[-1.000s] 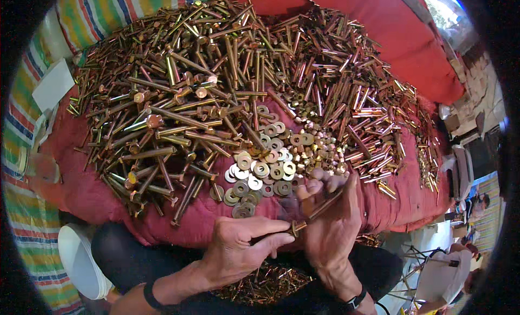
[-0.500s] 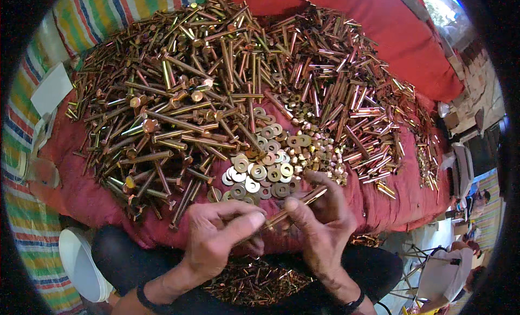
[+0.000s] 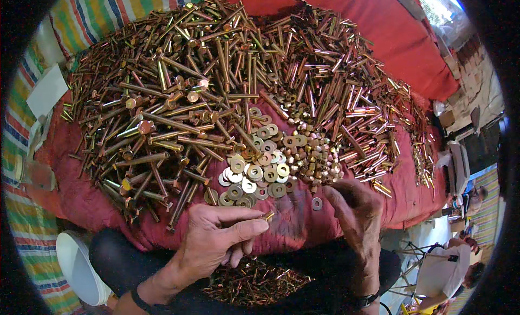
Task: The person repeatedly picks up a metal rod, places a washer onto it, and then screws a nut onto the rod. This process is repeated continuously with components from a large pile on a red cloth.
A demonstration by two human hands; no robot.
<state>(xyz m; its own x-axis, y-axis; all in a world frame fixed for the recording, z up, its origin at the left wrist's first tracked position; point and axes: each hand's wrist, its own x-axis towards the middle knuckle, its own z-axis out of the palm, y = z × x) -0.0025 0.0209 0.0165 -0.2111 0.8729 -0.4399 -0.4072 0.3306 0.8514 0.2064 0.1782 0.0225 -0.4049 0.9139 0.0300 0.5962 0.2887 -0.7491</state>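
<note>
I see my left hand [image 3: 214,242] pinching a short brass-coloured bolt [image 3: 267,216] between thumb and forefinger, its tip poking out just below the washer pile [image 3: 252,177]. My right hand [image 3: 355,209] hovers at the cloth's near edge, fingers curled together and empty as far as I can tell, just beside a single loose washer [image 3: 317,203].

Below my hands, between my knees, a dark container holds a heap of finished bolts [image 3: 254,282]; its rim is hard to make out. A white bucket [image 3: 78,269] sits at lower left, contents hidden.

The work surface is a red cloth [image 3: 411,190] draped over a raised bed or table. On it lie a big heap of long bolts [image 3: 162,114] at left, a spread of thinner bolts [image 3: 336,92] at right, and a cluster of nuts [image 3: 311,158] next to the washers. A striped mat [image 3: 108,11] covers the ground beyond.

A flat white paper packet [image 3: 47,90] lies at the cloth's left edge. Another person in a white top [image 3: 441,269] sits at lower right.
</note>
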